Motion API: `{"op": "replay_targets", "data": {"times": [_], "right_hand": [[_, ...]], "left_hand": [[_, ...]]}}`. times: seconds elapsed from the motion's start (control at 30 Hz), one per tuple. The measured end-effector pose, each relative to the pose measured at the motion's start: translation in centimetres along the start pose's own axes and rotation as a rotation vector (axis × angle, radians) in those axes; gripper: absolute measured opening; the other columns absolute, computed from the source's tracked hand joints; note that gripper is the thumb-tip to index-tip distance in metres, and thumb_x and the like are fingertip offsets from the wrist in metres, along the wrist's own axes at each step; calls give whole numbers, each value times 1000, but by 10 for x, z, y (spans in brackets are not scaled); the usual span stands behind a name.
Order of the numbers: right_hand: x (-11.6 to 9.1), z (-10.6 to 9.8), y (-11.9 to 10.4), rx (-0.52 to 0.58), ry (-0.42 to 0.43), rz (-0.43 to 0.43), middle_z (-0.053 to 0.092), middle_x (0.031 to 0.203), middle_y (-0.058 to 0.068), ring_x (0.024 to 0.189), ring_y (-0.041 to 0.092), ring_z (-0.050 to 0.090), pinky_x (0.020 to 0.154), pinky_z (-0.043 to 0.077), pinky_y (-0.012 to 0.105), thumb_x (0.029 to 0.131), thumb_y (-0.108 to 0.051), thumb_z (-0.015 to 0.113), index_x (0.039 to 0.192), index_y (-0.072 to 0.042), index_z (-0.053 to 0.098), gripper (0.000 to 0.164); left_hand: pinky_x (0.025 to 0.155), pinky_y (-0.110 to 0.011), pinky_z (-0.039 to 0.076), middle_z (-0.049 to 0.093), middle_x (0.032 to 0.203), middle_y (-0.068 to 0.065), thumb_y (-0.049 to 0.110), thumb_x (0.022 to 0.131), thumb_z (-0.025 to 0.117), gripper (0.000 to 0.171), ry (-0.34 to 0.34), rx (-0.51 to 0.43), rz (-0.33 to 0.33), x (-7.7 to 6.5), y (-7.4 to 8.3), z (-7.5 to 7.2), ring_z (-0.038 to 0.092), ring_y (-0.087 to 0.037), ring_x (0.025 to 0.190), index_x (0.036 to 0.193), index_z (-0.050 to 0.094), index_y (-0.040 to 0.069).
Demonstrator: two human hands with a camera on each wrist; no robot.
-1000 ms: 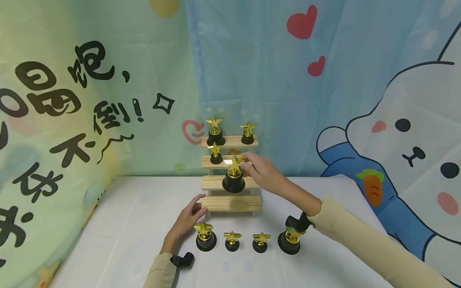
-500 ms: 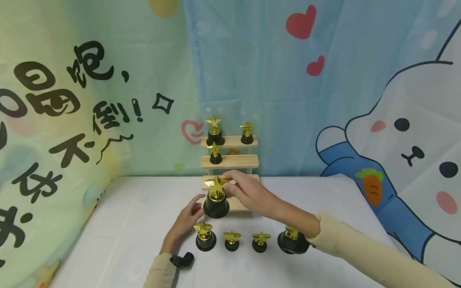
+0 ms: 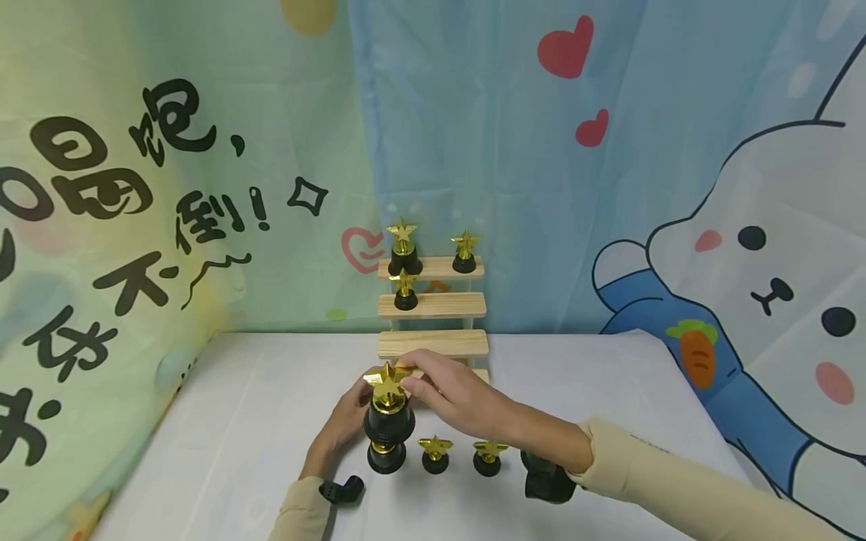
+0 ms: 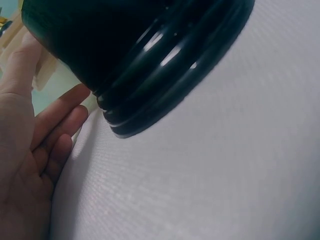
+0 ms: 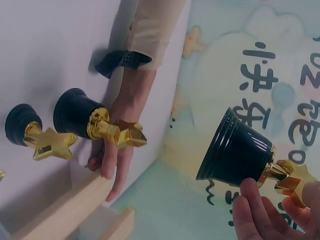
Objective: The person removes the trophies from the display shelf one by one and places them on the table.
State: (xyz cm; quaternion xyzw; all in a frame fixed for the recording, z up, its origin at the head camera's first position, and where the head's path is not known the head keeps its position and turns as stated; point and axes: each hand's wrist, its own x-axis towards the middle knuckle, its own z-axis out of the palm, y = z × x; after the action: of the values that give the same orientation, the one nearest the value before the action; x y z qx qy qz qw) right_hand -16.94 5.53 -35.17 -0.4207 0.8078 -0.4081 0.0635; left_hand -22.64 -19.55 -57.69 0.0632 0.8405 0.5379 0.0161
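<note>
My right hand (image 3: 456, 391) pinches a gold star trophy (image 3: 389, 422) by its star, holding it upright in front of the rack (image 3: 433, 343). In the right wrist view the trophy's black cup-shaped base (image 5: 235, 150) shows whole above my fingers (image 5: 250, 205). Below it in the head view, a large trophy (image 3: 386, 460) on the table is partly covered. My left hand (image 3: 343, 421) rests at the left end of the lowest plank, with fingers (image 5: 122, 172) extended along it. A dark ringed base (image 4: 165, 60) fills the top of the left wrist view, beside my left hand (image 4: 20, 145).
Two small trophies, one at centre (image 3: 435, 454) and one to its right (image 3: 487, 458), stand on the white tablecloth (image 3: 237, 421). Farther right, a larger one is hidden behind my right wrist. Three trophies occupy the upper planks, including one at top right (image 3: 464, 252). A printed curtain (image 3: 473, 113) hangs behind.
The right hand has brought the trophy from the third plank down, left and toward me, over the front left trophy. The left hand has stayed at the rack.
</note>
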Motion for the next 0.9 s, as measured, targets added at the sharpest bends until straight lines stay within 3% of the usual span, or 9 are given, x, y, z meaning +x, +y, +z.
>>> {"op": "replay_targets", "data": {"times": [0.23, 0.33, 0.43, 0.53, 0.6, 0.9], "right_hand": [[-5, 15, 3, 78, -10, 10, 61, 110, 4, 90, 18, 65, 78, 53, 23, 105, -30, 43, 124, -12, 52, 28], [-8, 24, 7, 73, -19, 18, 62, 108, 5, 88, 16, 66, 75, 52, 21, 105, -28, 43, 126, -10, 52, 29], [-13, 34, 11, 58, -40, 30, 63, 109, 4, 87, 14, 66, 74, 52, 20, 105, -29, 42, 126, -11, 51, 29], [-17, 43, 16, 38, -63, 47, 63, 111, 2, 84, 7, 63, 73, 51, 19, 105, -30, 42, 126, -13, 52, 29], [-20, 49, 20, 36, -75, 52, 62, 113, 2, 86, 5, 62, 75, 50, 19, 105, -31, 41, 126, -14, 52, 29], [-27, 70, 31, 3, -125, 61, 61, 107, -3, 86, -1, 56, 75, 48, 19, 105, -31, 41, 120, -17, 52, 24]], "left_hand": [[105, -58, 38, 60, 137, -4, 35, 89, 69, 60, -4, -27, -63, -2, 3, 0, 55, -33, 128, 143, 42, 36], [101, -59, 41, 64, 129, -8, 21, 90, 68, 61, -2, -25, -71, -3, 8, 0, 60, -32, 120, 143, 42, 34], [96, -53, 45, 67, 121, -10, 20, 91, 66, 59, -14, -18, -70, -4, 14, -1, 64, -26, 110, 145, 42, 28], [95, -49, 47, 68, 119, -9, 35, 94, 63, 58, -33, -8, -77, -2, 12, -1, 64, -21, 107, 146, 40, 26], [95, -48, 48, 68, 119, -6, 45, 92, 62, 60, -29, 2, -75, 1, 2, 2, 64, -19, 106, 146, 39, 29], [87, -36, 48, 71, 113, -4, 38, 93, 63, 56, 17, 35, -52, 3, 3, 4, 65, -16, 101, 144, 43, 28]]}}
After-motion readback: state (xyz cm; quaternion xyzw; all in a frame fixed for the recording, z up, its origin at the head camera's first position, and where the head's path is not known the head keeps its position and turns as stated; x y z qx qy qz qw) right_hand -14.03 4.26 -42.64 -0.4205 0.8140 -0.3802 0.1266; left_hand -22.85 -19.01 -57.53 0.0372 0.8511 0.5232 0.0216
